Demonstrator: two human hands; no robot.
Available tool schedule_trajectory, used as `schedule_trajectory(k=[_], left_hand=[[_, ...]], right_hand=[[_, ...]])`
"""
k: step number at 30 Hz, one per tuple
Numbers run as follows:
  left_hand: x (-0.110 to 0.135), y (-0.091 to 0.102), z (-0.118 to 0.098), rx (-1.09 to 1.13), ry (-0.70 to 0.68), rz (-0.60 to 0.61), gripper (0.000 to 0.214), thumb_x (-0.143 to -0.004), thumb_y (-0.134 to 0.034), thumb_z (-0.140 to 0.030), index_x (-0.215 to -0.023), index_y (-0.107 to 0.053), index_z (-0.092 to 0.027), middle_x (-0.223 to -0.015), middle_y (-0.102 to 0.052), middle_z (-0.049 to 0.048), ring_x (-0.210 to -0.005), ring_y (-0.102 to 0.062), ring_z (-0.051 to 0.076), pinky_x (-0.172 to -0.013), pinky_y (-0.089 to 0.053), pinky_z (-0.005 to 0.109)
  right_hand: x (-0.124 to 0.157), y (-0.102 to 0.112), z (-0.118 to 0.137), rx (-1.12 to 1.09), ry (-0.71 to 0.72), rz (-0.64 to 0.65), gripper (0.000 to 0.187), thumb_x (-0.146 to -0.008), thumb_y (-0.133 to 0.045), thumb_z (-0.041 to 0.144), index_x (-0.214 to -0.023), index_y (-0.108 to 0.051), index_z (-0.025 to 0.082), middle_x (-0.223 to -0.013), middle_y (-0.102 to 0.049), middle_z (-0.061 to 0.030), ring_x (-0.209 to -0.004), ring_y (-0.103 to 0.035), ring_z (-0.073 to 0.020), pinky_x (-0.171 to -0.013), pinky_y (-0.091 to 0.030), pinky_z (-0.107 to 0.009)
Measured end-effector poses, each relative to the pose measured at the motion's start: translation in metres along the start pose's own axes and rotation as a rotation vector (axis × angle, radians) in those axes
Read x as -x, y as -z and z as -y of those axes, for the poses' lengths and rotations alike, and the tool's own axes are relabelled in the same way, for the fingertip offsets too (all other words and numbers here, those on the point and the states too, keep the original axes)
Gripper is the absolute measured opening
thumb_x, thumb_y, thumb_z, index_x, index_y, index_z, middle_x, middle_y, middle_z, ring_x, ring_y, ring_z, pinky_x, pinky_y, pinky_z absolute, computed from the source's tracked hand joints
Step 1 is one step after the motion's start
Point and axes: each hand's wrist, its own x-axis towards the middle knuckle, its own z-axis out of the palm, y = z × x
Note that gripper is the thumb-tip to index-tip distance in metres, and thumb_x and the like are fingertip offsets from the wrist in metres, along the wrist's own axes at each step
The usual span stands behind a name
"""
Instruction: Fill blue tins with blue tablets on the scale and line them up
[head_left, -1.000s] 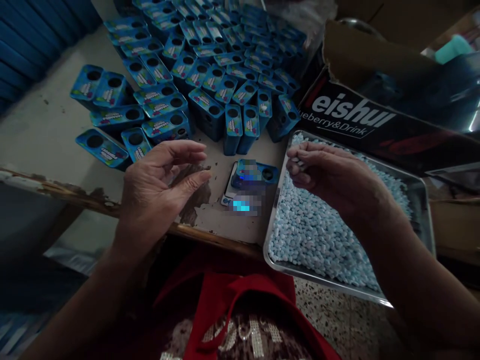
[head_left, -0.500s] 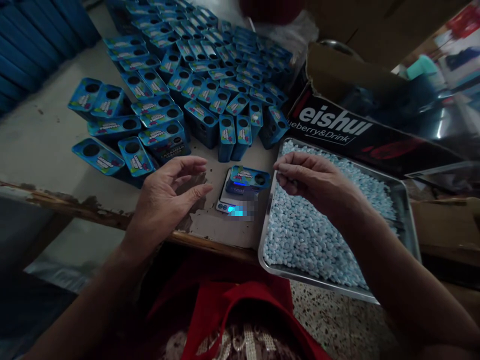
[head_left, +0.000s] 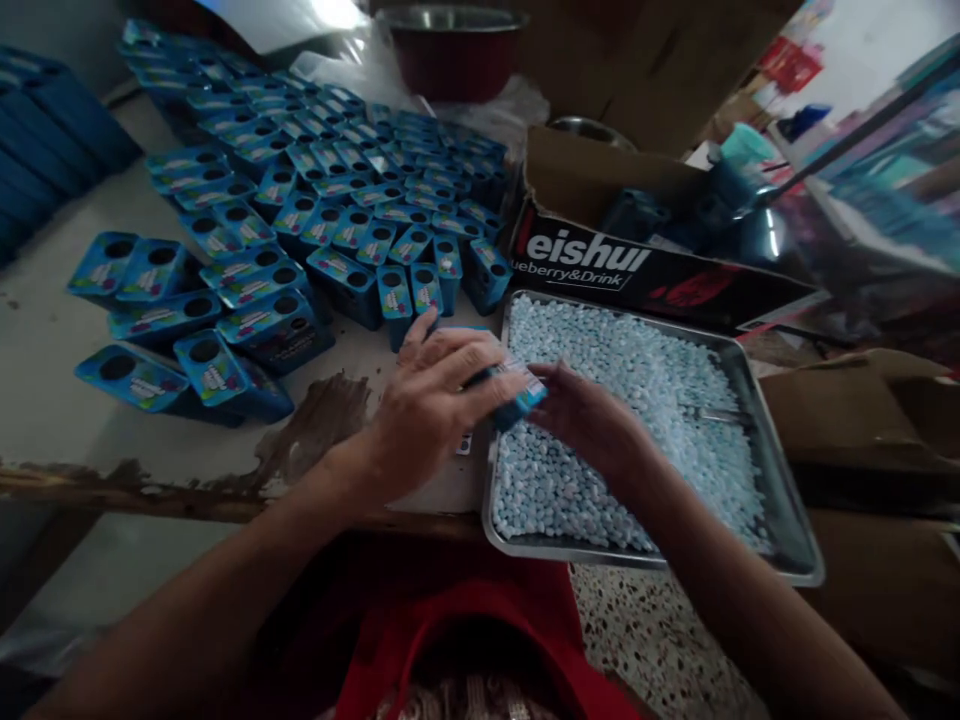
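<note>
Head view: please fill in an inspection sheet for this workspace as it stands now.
Surface: worn pale table, paint chipped along its near edge.
Job's things: small blue rectangular tin held at the left edge of the steel tray, which is filled with pale blue tablets.
Clutter: many open-holed blue tins crowd the table; printed black cardboard box behind the tray.
Grippers: left hand grips the tin from above; right hand meets its end, grip unclear.
Cables: nothing seen.
Surroundings: dark red bowl at the back; stacked blue items at the left; speckled floor below.
</note>
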Motion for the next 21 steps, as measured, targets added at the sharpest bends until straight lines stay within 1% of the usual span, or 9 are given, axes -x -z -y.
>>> schedule_trajectory(k=[3, 5, 7, 9, 11, 14, 16, 18, 21], left_hand=[[-0.012, -0.003, -0.014, -0.148, -0.26, 0.001, 0.027, -0.105, -0.061, -0.013, -0.123, -0.072, -0.03, -0.128, -0.077, 0.001, -0.129, -0.068, 0.023, -0.126, -0.039, 0.05], [-0.01, -0.009, -0.014, -0.25, -0.309, 0.015, 0.027, -0.105, -0.061, -0.01, -0.122, -0.071, -0.028, -0.126, -0.078, 0.0014, -0.126, -0.07, 0.022, -0.121, -0.043, 0.047], [-0.005, -0.012, -0.012, -0.318, -0.261, -0.029, 0.026, -0.104, -0.063, -0.011, -0.122, -0.072, -0.028, -0.126, -0.078, 0.003, -0.124, -0.071, 0.023, -0.118, -0.045, 0.046], [0.0, -0.014, -0.011, -0.323, -0.173, -0.098, 0.024, -0.103, -0.067, -0.014, -0.122, -0.073, -0.028, -0.124, -0.077, 0.0048, -0.124, -0.07, 0.024, -0.12, -0.043, 0.05], [0.001, -0.015, -0.014, -0.313, -0.143, -0.131, 0.024, -0.103, -0.069, -0.015, -0.122, -0.074, -0.028, -0.122, -0.077, 0.0052, -0.123, -0.07, 0.024, -0.125, -0.039, 0.053], [-0.003, -0.018, -0.017, -0.303, -0.195, -0.094, 0.025, -0.103, -0.068, -0.015, -0.123, -0.074, -0.029, -0.122, -0.078, 0.0031, -0.123, -0.07, 0.022, -0.127, -0.035, 0.053], [-0.005, -0.023, -0.016, -0.272, -0.176, -0.056, 0.023, -0.104, -0.067, -0.016, -0.122, -0.075, -0.029, -0.122, -0.078, 0.0021, -0.123, -0.07, 0.022, -0.126, -0.037, 0.051], [-0.005, -0.025, -0.013, -0.222, -0.102, -0.048, 0.023, -0.103, -0.068, -0.017, -0.121, -0.075, -0.03, -0.124, -0.077, 0.0023, -0.125, -0.069, 0.024, -0.122, -0.041, 0.05], [-0.002, -0.023, -0.007, -0.109, 0.057, -0.103, 0.027, -0.1, -0.07, -0.018, -0.123, -0.075, -0.032, -0.126, -0.076, 0.0032, -0.125, -0.069, 0.026, -0.118, -0.048, 0.048]], right_hand=[[-0.004, -0.016, -0.018, -0.473, -0.21, 0.053, 0.043, -0.117, -0.033, 0.036, -0.109, -0.071, 0.017, -0.089, -0.075, -0.0037, -0.075, -0.068, -0.0148, -0.072, -0.06, -0.026], [-0.005, -0.022, -0.023, -0.644, -0.229, 0.047, 0.045, -0.118, -0.028, 0.033, -0.109, -0.069, 0.017, -0.084, -0.073, -0.002, -0.07, -0.066, -0.0142, -0.067, -0.06, -0.025], [-0.007, -0.024, -0.026, -0.687, -0.23, 0.038, 0.043, -0.117, -0.029, 0.032, -0.11, -0.068, 0.016, -0.084, -0.074, -0.0032, -0.071, -0.068, -0.0155, -0.067, -0.06, -0.026], [-0.009, -0.025, -0.027, -0.667, -0.234, 0.025, 0.041, -0.117, -0.031, 0.032, -0.112, -0.068, 0.015, -0.086, -0.075, -0.0053, -0.073, -0.069, -0.0176, -0.067, -0.061, -0.028], [-0.011, -0.024, -0.027, -0.659, -0.251, 0.02, 0.039, -0.116, -0.033, 0.032, -0.115, -0.068, 0.015, -0.087, -0.076, -0.0059, -0.074, -0.069, -0.0191, -0.066, -0.061, -0.03], [-0.011, -0.023, -0.024, -0.702, -0.261, 0.035, 0.038, -0.116, -0.036, 0.033, -0.119, -0.068, 0.014, -0.088, -0.075, -0.0048, -0.075, -0.068, -0.0176, -0.067, -0.061, -0.028], [-0.009, -0.022, -0.021, -0.717, -0.254, 0.015, 0.04, -0.117, -0.033, 0.032, -0.118, -0.068, 0.013, -0.088, -0.075, -0.0044, -0.073, -0.067, -0.0153, -0.066, -0.061, -0.024], [-0.006, -0.02, -0.019, -0.707, -0.246, -0.017, 0.04, -0.118, -0.03, 0.031, -0.115, -0.066, 0.014, -0.088, -0.075, -0.0052, -0.072, -0.068, -0.0152, -0.066, -0.062, -0.025], [-0.004, -0.018, -0.018, -0.647, -0.266, -0.04, 0.036, -0.116, -0.035, 0.031, -0.102, -0.065, 0.017, -0.084, -0.074, -0.0072, -0.075, -0.072, -0.0193, -0.072, -0.066, -0.032]])
